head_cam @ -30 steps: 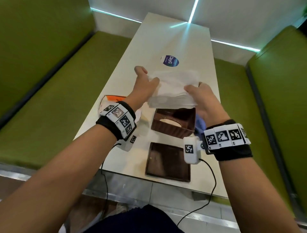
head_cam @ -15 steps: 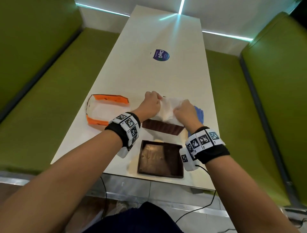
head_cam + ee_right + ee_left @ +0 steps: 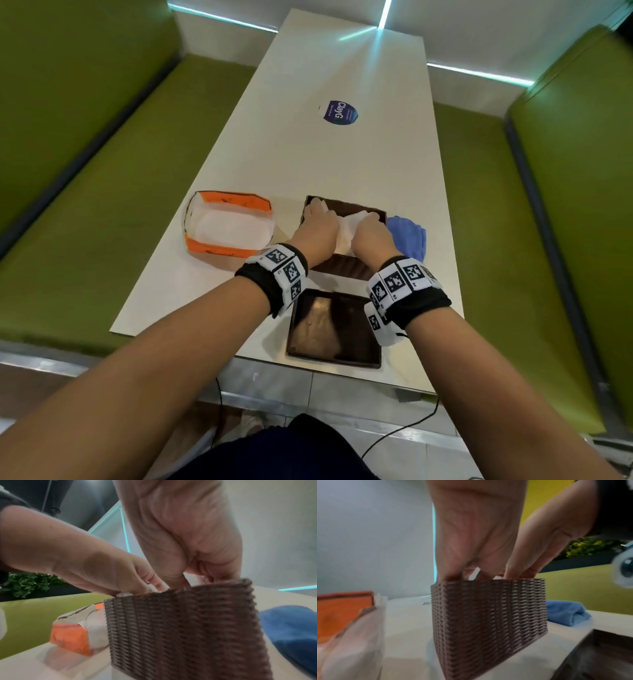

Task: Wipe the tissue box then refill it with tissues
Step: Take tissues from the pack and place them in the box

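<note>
Change: the white tissue stack (image 3: 349,229), a second ago lifted above the brown woven tissue box (image 3: 346,270), is now sinking inside it
Grip: left hand (image 3: 317,226) and right hand (image 3: 371,233) are pressing the stack down; fingers curled around it
Meaning: refilling is nearly done; the flat dark brown lid (image 3: 334,329), nearer the person than the box, is waiting
Tabletop: blue folded cloth (image 3: 409,236) is lying right of the box; orange wrapper (image 3: 227,224) left

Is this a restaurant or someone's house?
Probably a restaurant or café booth: a long table sits between two green padded benches, with a branded round sticker on top and a woven tissue box.
</note>
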